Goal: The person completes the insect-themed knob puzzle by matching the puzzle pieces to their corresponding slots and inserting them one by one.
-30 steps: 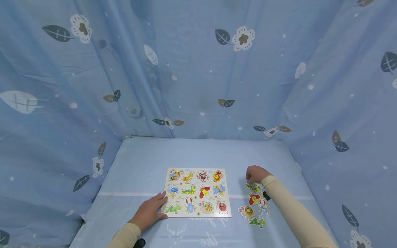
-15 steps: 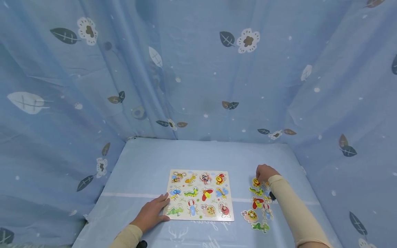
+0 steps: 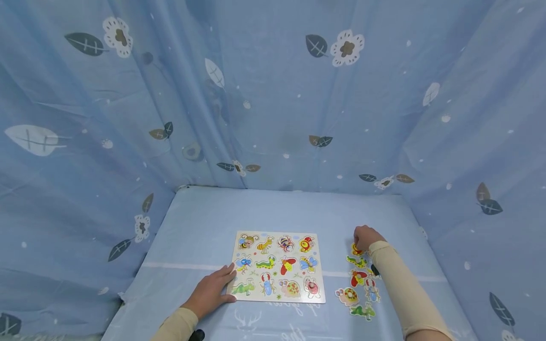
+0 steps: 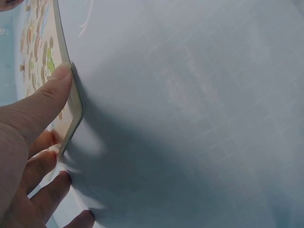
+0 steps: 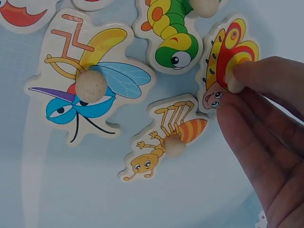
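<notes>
My right hand [image 3: 366, 237] pinches the small wooden knob [image 5: 234, 81] of a red and yellow butterfly puzzle piece [image 5: 232, 40] between thumb and fingertips. That piece lies against the ant piece [image 5: 151, 160] and the green caterpillar piece [image 5: 176, 53]. A mosquito piece [image 5: 102, 50] with blue eyes is beside them. My left hand [image 3: 210, 292] rests at the near left corner of the insect puzzle board [image 3: 298, 300]. In the left wrist view its thumb [image 4: 52, 88] lies on the board's edge, and the other fingers are spread round the corner.
More knobbed pieces lie right of the board: a red and yellow winged insect [image 3: 358, 278], a beetle [image 3: 372, 291], a snail [image 3: 347, 296] and a grasshopper [image 3: 362, 311]. A patterned blue curtain [image 3: 281, 94] surrounds the light blue tabletop [image 3: 273, 208].
My right hand has shifted slightly right over the far end of the loose pieces, and the butterfly piece beneath it has come into sight. The left hand stays on the board. The head view shifted a little.
</notes>
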Demonstrator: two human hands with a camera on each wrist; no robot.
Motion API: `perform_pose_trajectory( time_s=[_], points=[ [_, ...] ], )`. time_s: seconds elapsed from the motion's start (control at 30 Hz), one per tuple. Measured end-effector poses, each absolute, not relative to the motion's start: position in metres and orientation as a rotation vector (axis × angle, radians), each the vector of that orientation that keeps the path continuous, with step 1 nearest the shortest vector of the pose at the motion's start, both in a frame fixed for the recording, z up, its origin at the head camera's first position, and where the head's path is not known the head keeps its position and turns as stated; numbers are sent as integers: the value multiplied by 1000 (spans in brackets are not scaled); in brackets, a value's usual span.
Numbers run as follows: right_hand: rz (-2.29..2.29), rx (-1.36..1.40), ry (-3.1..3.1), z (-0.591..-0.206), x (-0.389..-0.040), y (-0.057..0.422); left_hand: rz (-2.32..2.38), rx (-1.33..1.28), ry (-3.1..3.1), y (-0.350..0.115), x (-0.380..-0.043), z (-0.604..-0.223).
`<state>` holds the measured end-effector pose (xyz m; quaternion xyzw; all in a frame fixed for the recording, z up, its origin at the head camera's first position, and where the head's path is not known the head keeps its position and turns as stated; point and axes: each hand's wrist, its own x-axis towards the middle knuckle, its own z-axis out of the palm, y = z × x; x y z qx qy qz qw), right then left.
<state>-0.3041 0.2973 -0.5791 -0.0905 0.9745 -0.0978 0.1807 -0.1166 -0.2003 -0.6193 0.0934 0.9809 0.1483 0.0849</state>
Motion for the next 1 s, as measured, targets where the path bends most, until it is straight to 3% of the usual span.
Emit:
perform_pose_trajectory(
  time_s=[0.63, 1.0],
  points=[
    [-289, -281, 2763, -579, -306, 292, 437, 237, 2920, -198, -116, -617],
    [-293, -467, 2738, -567, -307, 237, 436, 266, 2929, -199, -115, -617]
  ],
)
